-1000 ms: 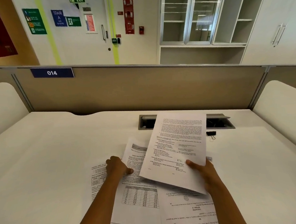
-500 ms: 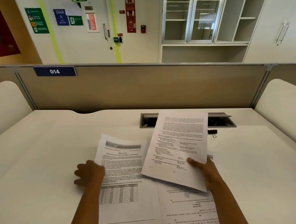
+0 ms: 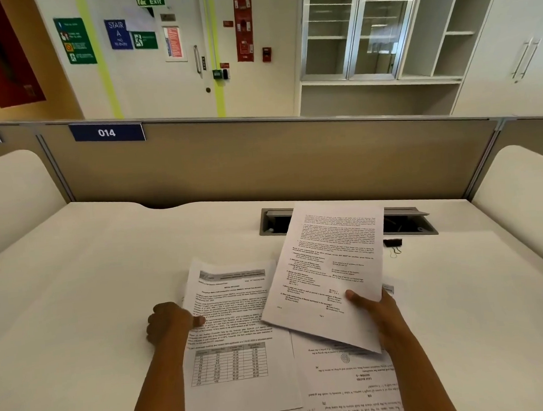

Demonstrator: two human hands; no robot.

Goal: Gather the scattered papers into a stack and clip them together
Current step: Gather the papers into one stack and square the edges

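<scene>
Left hand point(image 3: 169, 324) shifted left, apparently pinching tabled sheet point(image 3: 240, 385) | right hand point(image 3: 376, 310) holds question sheet point(image 3: 330, 259) | sign "014" point(image 3: 107, 132)

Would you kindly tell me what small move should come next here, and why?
Probably slide the sheet with the table, pinched at its edge by the left hand, across under the question sheet that the right hand holds raised. Each hand grips one sheet, a third sheet lies flat nearer the person, and the binder clip lies untouched farther back.
</scene>
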